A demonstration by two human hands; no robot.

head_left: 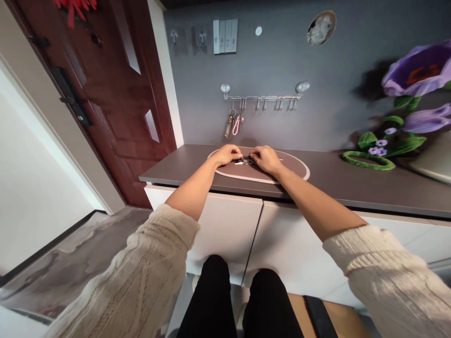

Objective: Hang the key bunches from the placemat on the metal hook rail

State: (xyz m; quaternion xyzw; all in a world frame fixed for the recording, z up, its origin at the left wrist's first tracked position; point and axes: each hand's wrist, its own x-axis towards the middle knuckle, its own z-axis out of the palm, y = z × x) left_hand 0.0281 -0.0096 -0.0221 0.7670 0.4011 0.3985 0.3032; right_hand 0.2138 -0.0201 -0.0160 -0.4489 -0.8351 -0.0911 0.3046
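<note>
A small bunch of keys (245, 160) lies low over the oval brown mat (232, 173), between my two hands. My left hand (227, 154) pinches the left side of the bunch with thumb and fingertips. From the other side, my right hand (267, 160) has its fingers closed on the dark part of the same bunch, partly hiding it. Both wrists are low over the mat. The separate keys are too small to tell apart.
On the wall above, a clear hook rail (264, 98) carries hanging keys with a pink strap (236, 126) and a brown tag (228, 127). Purple artificial flowers (423, 75) and a green ring (368, 160) stand on the countertop (327, 188) at right. A dark red door (116, 108) is at left.
</note>
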